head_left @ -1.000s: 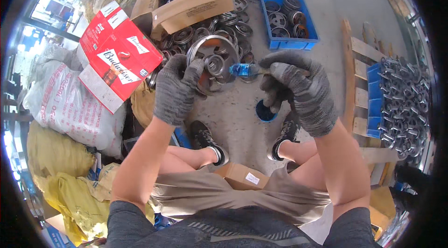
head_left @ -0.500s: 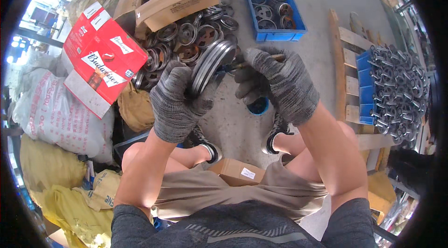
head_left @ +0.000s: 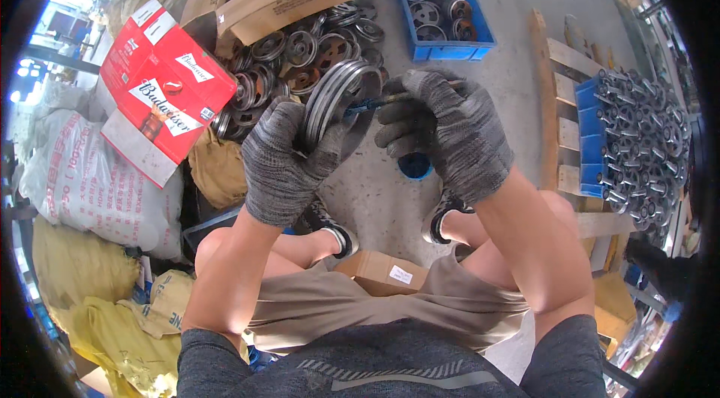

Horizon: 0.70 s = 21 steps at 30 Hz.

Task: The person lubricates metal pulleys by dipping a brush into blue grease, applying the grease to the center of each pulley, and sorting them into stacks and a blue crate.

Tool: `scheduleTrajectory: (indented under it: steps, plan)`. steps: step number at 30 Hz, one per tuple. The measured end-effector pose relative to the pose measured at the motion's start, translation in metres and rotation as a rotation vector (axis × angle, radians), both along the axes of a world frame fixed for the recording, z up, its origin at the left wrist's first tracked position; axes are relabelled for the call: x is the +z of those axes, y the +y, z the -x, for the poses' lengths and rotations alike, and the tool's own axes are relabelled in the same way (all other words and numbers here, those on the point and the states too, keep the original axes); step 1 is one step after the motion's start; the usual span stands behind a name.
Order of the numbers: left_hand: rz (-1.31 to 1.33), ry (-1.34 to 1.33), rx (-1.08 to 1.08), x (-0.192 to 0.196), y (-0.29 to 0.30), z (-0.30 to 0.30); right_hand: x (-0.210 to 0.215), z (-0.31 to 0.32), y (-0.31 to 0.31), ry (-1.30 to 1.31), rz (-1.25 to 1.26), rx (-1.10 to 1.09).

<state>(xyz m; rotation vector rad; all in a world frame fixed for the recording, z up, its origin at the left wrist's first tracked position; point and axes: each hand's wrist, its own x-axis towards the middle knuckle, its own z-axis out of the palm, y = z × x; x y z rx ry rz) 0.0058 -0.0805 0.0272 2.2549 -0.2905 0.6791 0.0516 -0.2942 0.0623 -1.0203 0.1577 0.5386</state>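
Observation:
My left hand (head_left: 289, 154), in a grey knit glove, is closed around the rim of a grooved metal pulley (head_left: 324, 102). The pulley stands on edge, its hollow side turned toward the right. My right hand (head_left: 450, 128), gloved alike, grips a thin brush (head_left: 390, 100) by its handle. Its dark blue tip reaches into the hollow of the pulley; whether it touches the metal I cannot tell. Below the right hand, a small round blue container (head_left: 415, 167) with dark contents is on the floor, partly hidden by the glove.
Many loose pulleys (head_left: 302, 49) are heaped ahead, beside a cardboard box (head_left: 289, 4) and a red carton (head_left: 161, 87). A blue crate (head_left: 450, 55) of pulleys stands farther off. At right, a blue bin (head_left: 591, 139) of metal parts rests on a wooden pallet (head_left: 547, 98). White sacks (head_left: 97, 181) lie left.
The pulley has turned in my left hand, so more of its hollow side shows. The brush tip has moved left, farther into it.

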Motion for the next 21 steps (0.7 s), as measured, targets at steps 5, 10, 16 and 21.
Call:
scheduleTrajectory:
  steps: [5,10,16,21]
  plan:
    - [0.026,0.279,0.074,0.005,0.001,0.006,-0.004,0.001,-0.002,-0.052,-0.001,-0.035]
    - [0.008,0.299,0.082,0.005,-0.001,0.003,0.002,-0.004,-0.008,-0.133,0.037,-0.081]
    - [0.514,0.499,0.121,-0.015,0.002,-0.001,0.019,-0.01,-0.033,-0.43,0.294,-0.081]
    - [0.994,0.613,0.089,-0.023,0.003,-0.008,-0.005,0.011,-0.015,-0.708,0.69,0.054]
